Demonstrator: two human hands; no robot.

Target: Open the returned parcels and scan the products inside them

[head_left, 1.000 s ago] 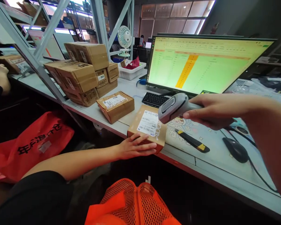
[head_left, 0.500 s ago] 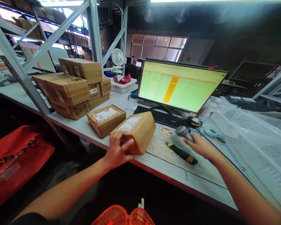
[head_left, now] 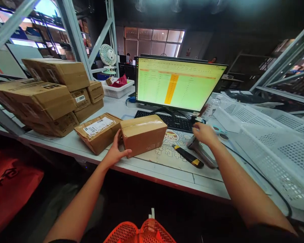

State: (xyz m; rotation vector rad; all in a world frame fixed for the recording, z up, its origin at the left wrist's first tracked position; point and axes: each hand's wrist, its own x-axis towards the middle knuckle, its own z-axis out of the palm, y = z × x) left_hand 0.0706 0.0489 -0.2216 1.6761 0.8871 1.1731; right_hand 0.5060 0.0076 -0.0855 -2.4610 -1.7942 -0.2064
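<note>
My left hand (head_left: 116,151) grips the left end of a cardboard box (head_left: 144,136), thumb at its front lower corner and fingers along its side. The box rests on the desk, a taped face up. Left of it lies a second cardboard box (head_left: 98,131) with a white label. My right hand (head_left: 205,134) has its fingers curled beside a small dark item (head_left: 199,119) at the keyboard's right end; what they hold, if anything, is hidden. Below that hand a grey barcode scanner (head_left: 202,153) lies on the mat, next to a black and yellow utility knife (head_left: 188,156).
Stacked cartons (head_left: 35,98) stand on the left by a metal rack post. A monitor (head_left: 177,84) and black keyboard (head_left: 176,122) are at the back, with a white basket (head_left: 119,90) and small fan (head_left: 107,55) beside them. White perforated crates (head_left: 276,145) fill the right.
My left hand has turned the box, so its label no longer shows. My right hand has let go of the scanner, now lying on the mat, and moved toward the keyboard's end. The view swung right.
</note>
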